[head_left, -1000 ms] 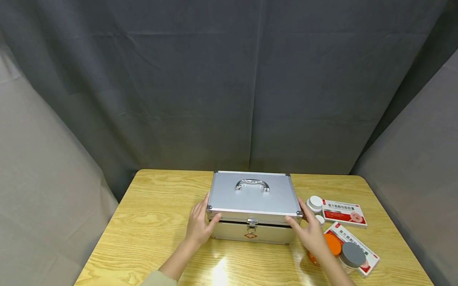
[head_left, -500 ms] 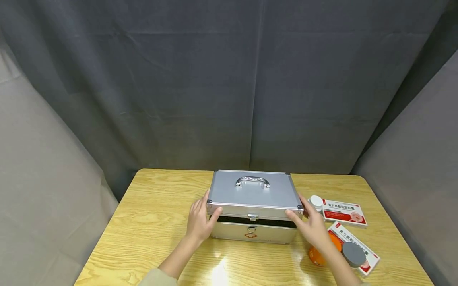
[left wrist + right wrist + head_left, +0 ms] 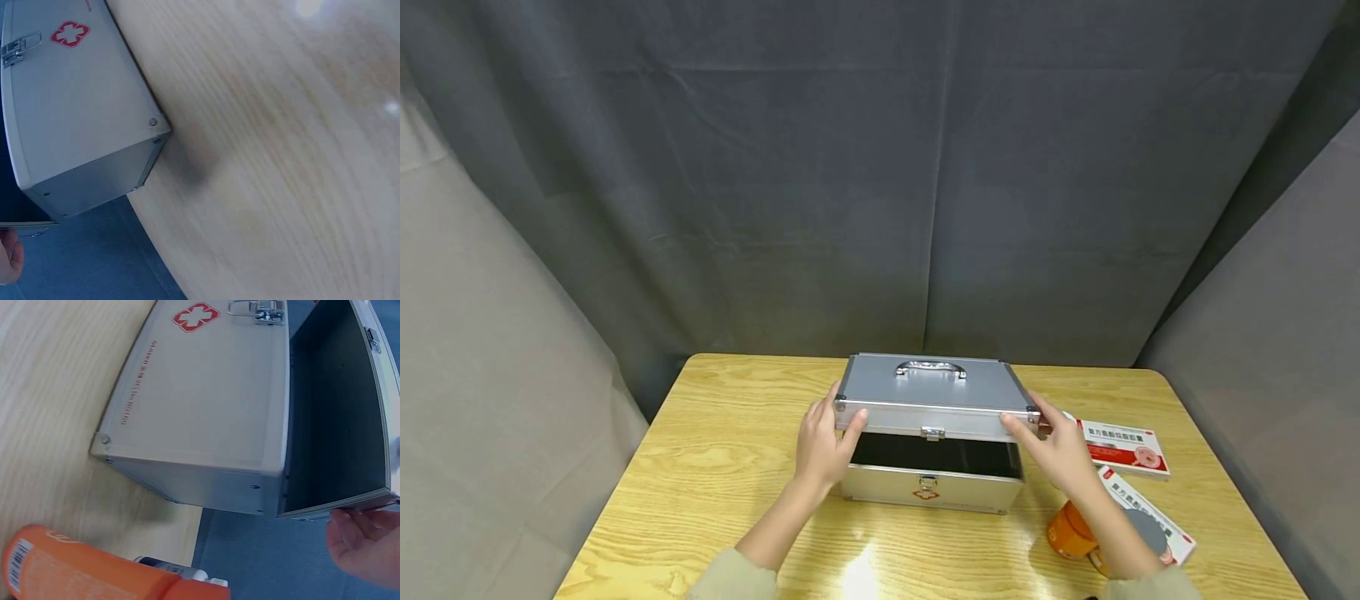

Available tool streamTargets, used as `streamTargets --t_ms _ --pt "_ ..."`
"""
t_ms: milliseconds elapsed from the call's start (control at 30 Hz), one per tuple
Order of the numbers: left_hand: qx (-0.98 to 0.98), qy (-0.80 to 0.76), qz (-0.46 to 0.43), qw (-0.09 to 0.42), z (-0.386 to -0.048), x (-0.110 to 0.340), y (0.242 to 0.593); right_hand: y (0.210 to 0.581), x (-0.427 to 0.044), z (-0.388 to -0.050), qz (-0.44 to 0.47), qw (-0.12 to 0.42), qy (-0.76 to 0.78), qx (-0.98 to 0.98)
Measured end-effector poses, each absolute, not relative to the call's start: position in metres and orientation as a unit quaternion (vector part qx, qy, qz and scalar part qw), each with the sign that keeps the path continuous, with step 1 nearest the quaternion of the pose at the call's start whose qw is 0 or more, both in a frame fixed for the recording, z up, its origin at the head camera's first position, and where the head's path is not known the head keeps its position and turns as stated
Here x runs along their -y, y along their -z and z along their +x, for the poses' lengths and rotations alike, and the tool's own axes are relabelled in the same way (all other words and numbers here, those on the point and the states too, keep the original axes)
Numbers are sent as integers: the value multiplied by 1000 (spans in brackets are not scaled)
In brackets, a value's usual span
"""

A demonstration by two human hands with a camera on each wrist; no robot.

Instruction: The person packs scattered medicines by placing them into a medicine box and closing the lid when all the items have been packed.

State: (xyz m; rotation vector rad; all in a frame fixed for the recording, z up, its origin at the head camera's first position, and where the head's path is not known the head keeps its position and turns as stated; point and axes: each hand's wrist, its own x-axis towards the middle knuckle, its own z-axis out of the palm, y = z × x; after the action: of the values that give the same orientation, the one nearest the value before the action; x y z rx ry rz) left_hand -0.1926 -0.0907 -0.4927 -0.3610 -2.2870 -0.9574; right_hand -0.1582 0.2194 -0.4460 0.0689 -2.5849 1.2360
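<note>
Lid [image 3: 934, 394] of the metal box [image 3: 958, 485], lower centre, stretches lengthwise left to right between left hand [image 3: 822, 446] and right hand [image 3: 1062, 448], both gripping its raised front corners.

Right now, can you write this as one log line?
left hand: grips lid, left side; right hand: grips lid, right side; lid: partly open; silver case: on table; orange bottle: right of case
</note>
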Motion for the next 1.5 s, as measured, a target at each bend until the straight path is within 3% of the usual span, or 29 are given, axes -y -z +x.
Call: streamTargets --t_ms 367,1500 --pt "862 381 -122 313 -202 88 476 424 -218 -166 -9 95 -433 896" --pt "900 369 -42 228 -234 82 428 398 -216 -203 -33 113 -418 901"
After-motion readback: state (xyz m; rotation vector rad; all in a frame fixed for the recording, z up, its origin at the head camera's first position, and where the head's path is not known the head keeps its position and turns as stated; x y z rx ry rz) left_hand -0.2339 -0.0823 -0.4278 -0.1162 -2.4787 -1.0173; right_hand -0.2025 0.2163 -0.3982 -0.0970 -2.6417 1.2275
